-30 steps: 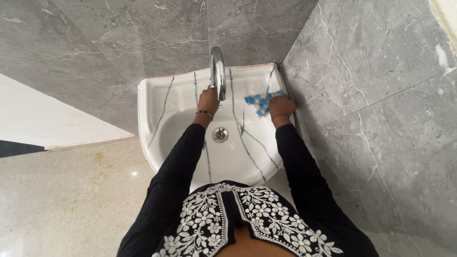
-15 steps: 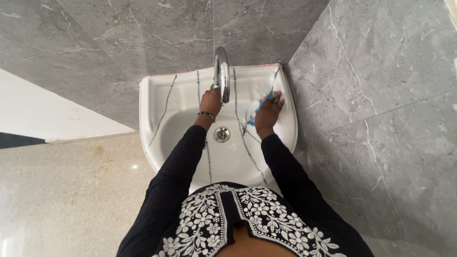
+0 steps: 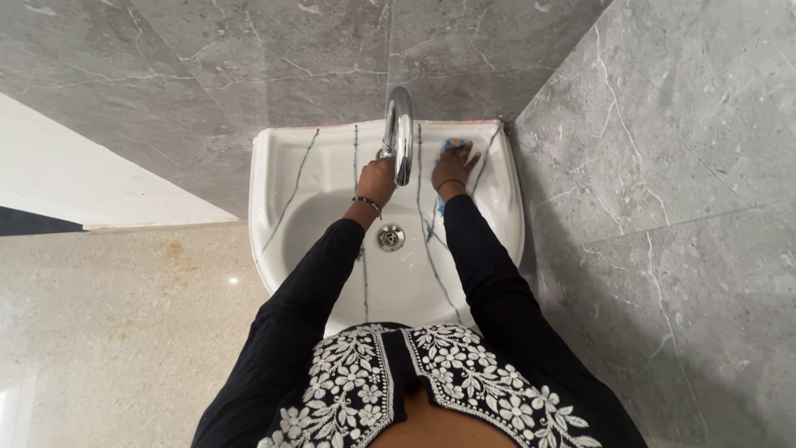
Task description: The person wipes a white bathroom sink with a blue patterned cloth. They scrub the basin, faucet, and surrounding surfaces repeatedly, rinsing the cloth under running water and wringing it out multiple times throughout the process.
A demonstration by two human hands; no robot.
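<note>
While pressed flat on blue cloth (image 3: 448, 146) at basin (image 3: 282, 178) rim: right hand (image 3: 452, 167). Left hand (image 3: 377, 180) closed around tap (image 3: 400, 133) base. Risk judged: cloth slipping on wet porcelain.

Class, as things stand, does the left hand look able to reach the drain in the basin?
Probably yes. The left hand rests by the tap, just above the drain, with bare basin between; the right hand presses a cloth off to the side.

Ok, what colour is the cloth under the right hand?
Blue; the cloth shows best in the head view, pressed on the sink by the right hand.
</note>
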